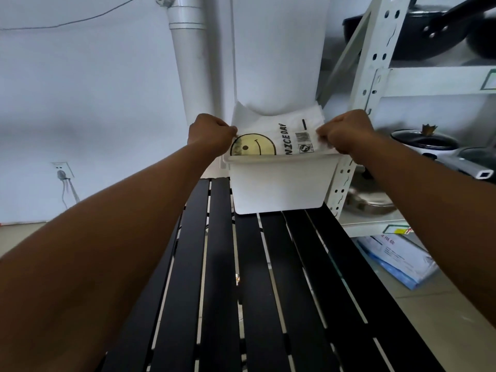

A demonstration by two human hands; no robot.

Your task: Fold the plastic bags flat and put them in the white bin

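A white bin (277,183) stands at the far end of a black slatted table (268,277). A folded white plastic bag (279,134) with a yellow smiley face and the words "NICE DAY" stands upright in the bin, its lower part hidden behind the rim. My left hand (210,134) pinches the bag's left edge just above the rim. My right hand (346,132) pinches its right edge. More white plastic shows behind the printed bag.
A white pipe (193,63) and a white column rise behind the bin. A white metal shelf rack (375,76) stands close on the right, holding black pans (418,28) and pots (426,142). A blue and white bag (397,259) lies on the floor.
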